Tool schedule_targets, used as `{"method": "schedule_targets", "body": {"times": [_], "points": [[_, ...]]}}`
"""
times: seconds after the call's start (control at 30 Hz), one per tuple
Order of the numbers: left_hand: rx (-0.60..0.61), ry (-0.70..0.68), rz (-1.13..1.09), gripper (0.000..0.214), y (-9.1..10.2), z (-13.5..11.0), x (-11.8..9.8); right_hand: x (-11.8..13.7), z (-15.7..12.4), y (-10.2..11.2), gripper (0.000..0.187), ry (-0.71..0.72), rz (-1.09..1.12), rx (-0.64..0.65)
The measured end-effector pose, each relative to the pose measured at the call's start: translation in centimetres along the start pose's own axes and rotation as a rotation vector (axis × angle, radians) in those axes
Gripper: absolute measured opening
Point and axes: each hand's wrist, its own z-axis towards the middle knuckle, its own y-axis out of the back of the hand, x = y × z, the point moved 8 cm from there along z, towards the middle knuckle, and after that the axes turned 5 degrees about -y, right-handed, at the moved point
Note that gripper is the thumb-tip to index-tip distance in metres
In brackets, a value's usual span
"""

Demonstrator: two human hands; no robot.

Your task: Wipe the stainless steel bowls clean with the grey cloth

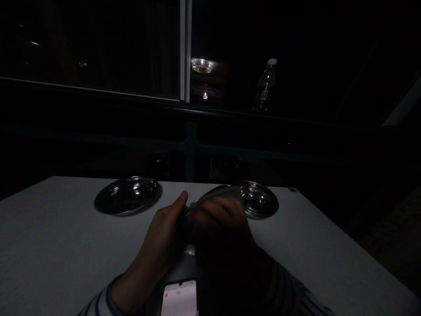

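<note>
My left hand (163,230) is closed in front of me, thumb pointing up, around a dark thing (186,214) too dim to make out. Right beside it, my right hand (223,219) has curled fingers, dark and smeared by motion. What it grips, if anything, cannot be made out. A greyish blur (237,191) shows just above its knuckles. Beyond the hands, a shiny metal dish (252,199) is partly covered by the right hand. Below the hands lies a lit phone (179,298), cut off by the bottom edge.
Another shiny metal dish (126,196) rests on the white table (66,245) at the left. A clear bottle with a white cap (265,85) stands on a ledge by the window frame (185,50). Surroundings are very dark; small lights show through the glass.
</note>
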Motion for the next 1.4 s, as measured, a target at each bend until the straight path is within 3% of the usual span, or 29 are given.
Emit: {"method": "schedule_targets", "body": {"times": [0.07, 0.13, 0.33, 0.53, 0.63, 0.87, 1.03, 1.2, 1.4], "points": [[-0.001, 0.017, -0.034, 0.045, 0.2, 0.1, 0.2, 1.9, -0.4, -1.0, 0.020, 0.119, -0.008, 0.101], [0.014, 0.053, -0.053, 0.048, 0.0, 0.1, 0.4, 2.1, -0.4, -1.0, 0.022, 0.146, 0.000, 0.141], [0.030, 0.186, -0.219, 0.049, -0.7, -0.4, 1.1, -1.9, 0.4, 1.0, 0.022, -0.109, 0.026, -0.024], [0.072, 0.213, -0.321, 0.046, -0.7, -0.2, 1.0, 3.0, -1.5, -2.5, 0.021, 0.198, 0.016, 0.090], [0.031, 0.161, -0.303, 0.043, -0.2, 0.0, 0.7, 2.5, -1.5, -2.1, 0.024, 0.232, -0.005, 0.080], [0.114, 0.024, -0.134, 0.022, -0.6, 0.2, -0.1, -4.5, 0.3, 1.8, 0.026, -0.152, 0.077, -0.070], [0.228, 0.011, -0.129, 0.019, -1.1, 0.3, -0.7, -5.5, 0.6, 2.6, 0.023, -0.215, 0.142, -0.078], [0.260, 0.001, -0.063, 0.020, -0.9, 0.6, -0.9, -4.6, 0.6, 2.5, 0.023, -0.194, 0.105, -0.093], [0.111, -0.058, -0.013, 0.018, 0.3, 1.0, -0.7, -0.4, -0.1, 0.5, 0.024, 0.095, 0.042, 0.023]]}}
